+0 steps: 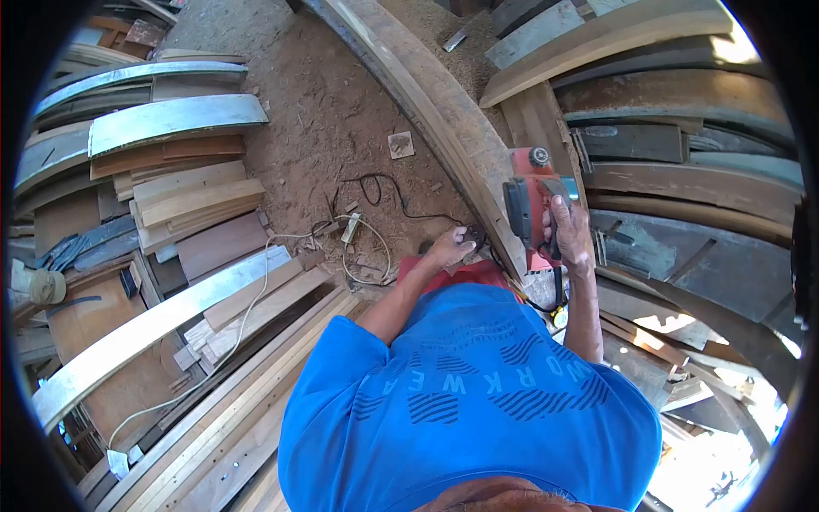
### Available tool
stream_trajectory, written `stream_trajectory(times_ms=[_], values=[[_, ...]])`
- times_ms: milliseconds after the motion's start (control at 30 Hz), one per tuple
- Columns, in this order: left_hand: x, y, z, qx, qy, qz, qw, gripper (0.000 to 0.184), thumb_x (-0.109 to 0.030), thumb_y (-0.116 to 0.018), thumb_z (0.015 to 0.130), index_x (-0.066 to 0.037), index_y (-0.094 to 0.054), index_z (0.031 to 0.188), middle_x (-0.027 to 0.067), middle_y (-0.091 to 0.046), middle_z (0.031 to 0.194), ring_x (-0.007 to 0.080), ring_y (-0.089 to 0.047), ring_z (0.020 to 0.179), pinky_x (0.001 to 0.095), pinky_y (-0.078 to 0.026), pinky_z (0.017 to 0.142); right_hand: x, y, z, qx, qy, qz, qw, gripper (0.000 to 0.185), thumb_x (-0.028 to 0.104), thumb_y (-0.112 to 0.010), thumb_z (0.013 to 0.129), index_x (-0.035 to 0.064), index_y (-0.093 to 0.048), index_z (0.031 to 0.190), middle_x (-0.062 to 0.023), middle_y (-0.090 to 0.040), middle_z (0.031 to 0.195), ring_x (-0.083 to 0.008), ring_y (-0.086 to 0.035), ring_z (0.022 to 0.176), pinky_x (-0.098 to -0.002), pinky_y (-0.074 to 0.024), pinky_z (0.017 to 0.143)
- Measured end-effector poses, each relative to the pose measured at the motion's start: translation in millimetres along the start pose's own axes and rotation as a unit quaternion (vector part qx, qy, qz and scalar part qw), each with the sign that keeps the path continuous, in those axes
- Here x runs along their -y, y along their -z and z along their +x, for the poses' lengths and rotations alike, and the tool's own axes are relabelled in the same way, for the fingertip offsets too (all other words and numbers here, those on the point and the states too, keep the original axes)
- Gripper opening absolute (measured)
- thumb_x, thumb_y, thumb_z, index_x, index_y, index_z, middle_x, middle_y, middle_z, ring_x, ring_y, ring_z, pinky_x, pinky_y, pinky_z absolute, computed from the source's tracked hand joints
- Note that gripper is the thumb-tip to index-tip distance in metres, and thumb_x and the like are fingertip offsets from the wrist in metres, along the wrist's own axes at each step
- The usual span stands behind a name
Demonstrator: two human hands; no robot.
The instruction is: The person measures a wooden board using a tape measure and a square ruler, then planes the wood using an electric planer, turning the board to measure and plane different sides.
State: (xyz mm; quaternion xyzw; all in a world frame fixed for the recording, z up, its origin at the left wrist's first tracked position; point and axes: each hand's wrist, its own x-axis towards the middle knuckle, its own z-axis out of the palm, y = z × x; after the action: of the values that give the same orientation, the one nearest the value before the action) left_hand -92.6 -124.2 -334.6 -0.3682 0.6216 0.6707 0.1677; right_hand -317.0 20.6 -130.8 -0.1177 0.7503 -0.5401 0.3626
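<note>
In the head view my right hand [570, 230] is wrapped round the handle of a red electric hand planer [531, 200]. The planer is at the near end of a long wooden bench [444, 102], and a cable hangs from its rear. My left hand [452, 247] is curled beside the bench, at a dark length of black cord [401, 200]. The part inside those fingers is mostly hidden. More of that cord loops over the dirt floor to the left.
A white power strip [351, 228] with a pale extension cable lies on the sawdust-covered floor. Stacked boards [200, 205] line the left side, with curved planks among them. More planks [674, 179] crowd the right. A small square wood piece [401, 145] lies ahead.
</note>
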Motion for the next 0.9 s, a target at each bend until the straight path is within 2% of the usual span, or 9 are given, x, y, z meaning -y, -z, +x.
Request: stream_trajectory(times_ms=[67,167,300,333,467,633,667,767,900], values=[[11,9,8,-0.021,-0.036,0.035,0.999,0.069,-0.033,-0.075,0.091,0.004,-0.05,0.143,0.0225,-0.064,0.132,0.0297,-0.062,0.123,0.0374,-0.049,0.103,-16,9,-11,-0.042,-0.002,-0.019,0.999,0.053,0.053,-0.058,0.101,0.0043,-0.065,0.082,0.0019,-0.057,0.063,-0.0064,-0.053,0.053,-0.025,-0.0419,0.046],[35,20,21,-0.045,-0.059,0.057,0.996,0.064,-0.034,-0.074,0.09,0.003,-0.054,0.139,0.0236,-0.064,0.132,0.0323,-0.063,0.122,0.0393,-0.049,0.103,-26,16,-41,-0.113,-0.006,-0.052,0.992,0.054,0.053,-0.058,0.101,0.0045,-0.065,0.079,0.0009,-0.057,0.062,-0.0071,-0.054,0.053,-0.0254,-0.0417,0.046],[42,38,-4,-0.079,-0.049,0.046,0.995,0.069,-0.034,-0.075,0.089,0.004,-0.051,0.141,0.0246,-0.063,0.132,0.0318,-0.063,0.122,0.0393,-0.05,0.103,-53,31,-81,-0.153,-0.011,-0.021,0.988,0.051,0.052,-0.057,0.102,0.0023,-0.067,0.096,0.0008,-0.057,0.068,-0.0064,-0.052,0.054,-0.0249,-0.0419,0.047],[46,37,-12,-0.087,-0.046,0.031,0.995,0.07,-0.034,-0.075,0.089,0.004,-0.05,0.142,0.025,-0.063,0.133,0.0318,-0.063,0.122,0.0394,-0.05,0.103,-60,36,-92,-0.15,-0.034,-0.026,0.988,0.051,0.052,-0.058,0.102,0.0024,-0.068,0.109,0.0013,-0.056,0.071,-0.0059,-0.052,0.056,-0.0242,-0.042,0.048],[60,21,-38,-0.051,0.001,0.011,0.999,0.08,-0.035,-0.076,0.089,0.004,-0.04,0.149,0.027,-0.059,0.137,0.0325,-0.061,0.124,0.0402,-0.048,0.104,-70,40,-131,-0.18,-0.055,-0.055,0.981,0.049,0.05,-0.058,0.102,0.0059,-0.07,0.119,0.0021,-0.055,0.07,-0.0053,-0.05,0.056,-0.0232,-0.0414,0.05],[70,-15,-40,-0.016,-0.01,-0.03,0.999,0.097,-0.042,-0.079,0.086,0.002,-0.027,0.156,0.0304,-0.055,0.139,0.0343,-0.058,0.126,0.0406,-0.046,0.107,-81,52,-147,-0.17,-0.068,-0.106,0.977,0.045,0.05,-0.059,0.101,0.0094,-0.072,0.118,0.0019,-0.056,0.07,-0.0066,-0.051,0.056,-0.0254,-0.0422,0.051],[70,-23,-38,-0.015,-0.016,-0.052,0.998,0.109,-0.047,-0.081,0.083,0.001,-0.02,0.158,0.032,-0.055,0.137,0.0344,-0.058,0.126,0.0404,-0.046,0.107,-88,54,-147,-0.168,-0.067,-0.115,0.977,0.045,0.05,-0.059,0.101,0.0097,-0.072,0.118,0.0018,-0.056,0.07,-0.0069,-0.052,0.056,-0.0258,-0.0426,0.051],[46,-43,-42,0.015,0.018,-0.14,0.99,0.123,-0.054,-0.082,0.081,-0.003,-0.004,0.161,0.0285,-0.047,0.15,0.0385,-0.043,0.141,0.0572,-0.038,0.111,-104,61,-144,-0.166,-0.089,-0.117,0.975,0.046,0.05,-0.061,0.099,0.0063,-0.072,0.11,-0.0005,-0.06,0.071,-0.0082,-0.055,0.057,-0.0273,-0.0449,0.052],[9,-81,-27,-0.013,0.048,-0.173,0.984,0.139,-0.06,-0.084,0.076,-0.009,0.013,0.161,0.028,-0.04,0.155,0.041,-0.036,0.145,0.0681,-0.036,0.106,-118,68,-134,-0.158,-0.094,-0.135,0.974,0.045,0.047,-0.062,0.099,0.0032,-0.069,0.105,-0.0019,-0.062,0.071,-0.0093,-0.057,0.057,-0.0286,-0.0464,0.052]])
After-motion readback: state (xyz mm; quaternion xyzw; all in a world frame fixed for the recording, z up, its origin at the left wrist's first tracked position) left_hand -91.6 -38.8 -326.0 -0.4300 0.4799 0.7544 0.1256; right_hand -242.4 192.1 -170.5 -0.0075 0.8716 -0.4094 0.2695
